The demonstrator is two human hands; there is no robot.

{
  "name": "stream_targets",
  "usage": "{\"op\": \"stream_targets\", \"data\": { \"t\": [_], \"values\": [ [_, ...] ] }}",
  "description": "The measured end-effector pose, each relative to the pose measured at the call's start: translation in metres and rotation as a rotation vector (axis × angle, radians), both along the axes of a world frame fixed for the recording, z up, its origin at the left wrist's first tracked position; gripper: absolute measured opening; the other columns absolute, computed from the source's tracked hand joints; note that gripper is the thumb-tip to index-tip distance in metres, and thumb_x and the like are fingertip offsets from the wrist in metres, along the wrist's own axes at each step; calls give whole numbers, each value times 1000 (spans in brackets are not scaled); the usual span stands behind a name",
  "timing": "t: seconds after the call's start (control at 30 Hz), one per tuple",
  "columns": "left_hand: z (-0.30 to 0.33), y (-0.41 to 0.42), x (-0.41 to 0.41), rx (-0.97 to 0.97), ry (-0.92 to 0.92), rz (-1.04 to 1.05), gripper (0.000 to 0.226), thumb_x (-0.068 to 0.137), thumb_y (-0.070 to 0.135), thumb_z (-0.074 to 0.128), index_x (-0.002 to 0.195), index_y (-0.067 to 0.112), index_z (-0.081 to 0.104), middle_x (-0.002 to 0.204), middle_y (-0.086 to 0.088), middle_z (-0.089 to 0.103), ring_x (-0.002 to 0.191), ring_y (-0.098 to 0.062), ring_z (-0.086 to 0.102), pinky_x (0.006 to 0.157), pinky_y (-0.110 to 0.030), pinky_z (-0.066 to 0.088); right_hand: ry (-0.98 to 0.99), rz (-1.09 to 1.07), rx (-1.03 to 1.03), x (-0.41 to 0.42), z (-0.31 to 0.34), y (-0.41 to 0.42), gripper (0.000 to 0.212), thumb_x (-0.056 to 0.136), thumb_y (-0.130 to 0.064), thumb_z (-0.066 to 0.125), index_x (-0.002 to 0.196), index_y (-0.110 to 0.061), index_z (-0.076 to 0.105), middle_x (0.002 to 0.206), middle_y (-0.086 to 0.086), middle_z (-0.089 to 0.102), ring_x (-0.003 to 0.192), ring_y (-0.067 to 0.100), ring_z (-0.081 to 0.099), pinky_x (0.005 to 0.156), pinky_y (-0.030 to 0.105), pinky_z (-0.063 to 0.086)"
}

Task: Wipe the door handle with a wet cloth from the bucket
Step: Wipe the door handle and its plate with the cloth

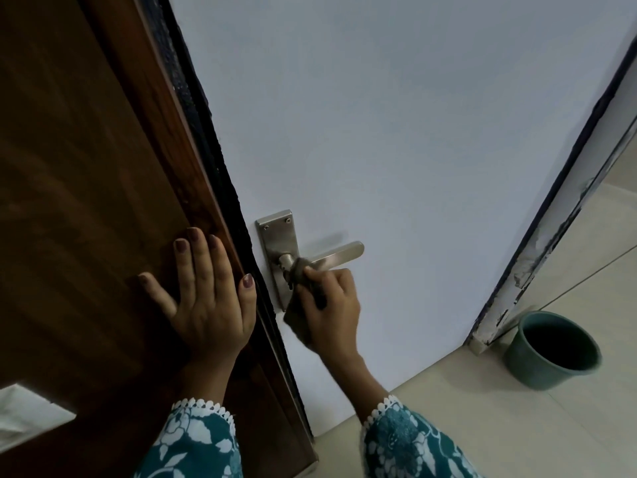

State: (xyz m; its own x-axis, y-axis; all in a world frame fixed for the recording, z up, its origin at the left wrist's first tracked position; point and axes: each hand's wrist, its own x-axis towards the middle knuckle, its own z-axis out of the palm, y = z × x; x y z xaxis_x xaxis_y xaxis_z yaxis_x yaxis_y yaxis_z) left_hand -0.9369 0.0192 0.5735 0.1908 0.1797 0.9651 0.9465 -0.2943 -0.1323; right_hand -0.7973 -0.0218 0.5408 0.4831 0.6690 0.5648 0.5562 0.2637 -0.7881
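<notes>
A steel lever door handle (pixel 339 255) on its backplate (pixel 280 236) is fixed to a pale white door (pixel 396 132). My right hand (pixel 332 312) grips a dark wet cloth (pixel 305 274) and presses it around the handle's neck, near the backplate. The lever's outer end sticks out bare to the right of the cloth. My left hand (pixel 206 294) lies flat, fingers spread, on the brown wooden panel (pixel 86 201) left of the door's edge. A teal bucket (pixel 555 350) stands on the floor at the lower right; its inside looks dark.
The door's dark edge strip (pixel 220 174) runs diagonally between the wooden panel and the white face. A chipped white frame post (pixel 537 263) stands right of the door, just behind the bucket. Beige floor tiles (pixel 517 436) spread below. A white object (pixel 27 419) shows at the lower left.
</notes>
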Motion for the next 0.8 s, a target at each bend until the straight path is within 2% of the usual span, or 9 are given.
{"op": "stream_targets", "data": {
  "t": [0.13, 0.33, 0.4, 0.43, 0.53, 0.6, 0.67, 0.73, 0.8],
  "values": [
    [0, 1, 0, -4, -8, 11, 56, 100, 32, 28, 149, 4, 22, 153, -10, 23, 148, -22, 10, 115, -50, -8, 69, -89, -26, 42, 7, 5, 23, 77, -7, 72, 99, -9, 68, 89, -1, 51, 77, 10, 51, 69, -1, 36],
    [3, -1, 1, -24, -7, 13, 56, 101, 32, 28, 149, 5, 22, 154, -9, 22, 148, -22, 11, 115, -50, -7, 182, -170, -98, 83, 12, 5, 20, 81, -13, 68, 100, -17, 67, 94, 4, 60, 80, 7, 54, 71, -3, 35],
    [5, -4, 1, -55, -18, -13, 55, 101, 32, 28, 149, 6, 20, 153, -10, 24, 148, -21, 10, 116, -50, -8, 314, -169, -130, 94, 14, -2, 19, 84, -19, 65, 102, -22, 65, 97, 0, 64, 85, 7, 59, 76, 3, 42],
    [5, -6, 1, -72, -27, -28, 55, 101, 31, 28, 149, 6, 20, 152, -12, 25, 148, -21, 10, 115, -49, -8, 414, -128, -143, 98, 16, -7, 18, 85, -21, 63, 103, -23, 66, 97, -1, 67, 88, 9, 63, 79, 13, 48],
    [11, -15, 3, -181, -111, -82, 55, 101, 31, 29, 146, 1, 23, 151, -17, 23, 147, -22, 9, 115, -48, -10, 915, 241, -121, 103, 24, -26, 15, 91, -18, 56, 102, -17, 67, 94, 9, 72, 85, 24, 68, 71, 36, 57],
    [14, -33, 12, -285, -170, -227, 53, 100, 29, 33, 144, -1, 29, 153, -16, 23, 147, -24, 14, 118, -48, -1, 1196, 535, -129, 97, 27, -38, 22, 95, -16, 48, 109, -7, 62, 98, 21, 67, 85, 35, 64, 74, 46, 55],
    [14, -60, 30, -454, -219, -536, 49, 100, 30, 36, 141, 4, 37, 148, -13, 38, 141, -23, 34, 115, -39, 25, 1284, 731, -196, 87, 29, -45, 26, 94, -21, 46, 112, -7, 58, 98, 22, 63, 82, 36, 62, 70, 49, 54],
    [17, -87, 52, -807, -394, -807, 44, 98, 42, 40, 134, 18, 47, 132, 2, 58, 124, -8, 53, 98, -19, 44, 1256, 838, -269, 77, 33, -50, 24, 91, -27, 48, 106, -10, 57, 93, 18, 61, 70, 33, 62, 52, 39, 55],
    [21, -98, 67, -1190, -686, -903, 30, 92, 44, 53, 119, 32, 59, 110, 14, 69, 107, -1, 63, 84, -15, 50, 1242, 899, -275, 69, 36, -53, 20, 92, -26, 49, 103, -10, 55, 92, 18, 57, 71, 30, 59, 50, 33, 54]
  ]
}}
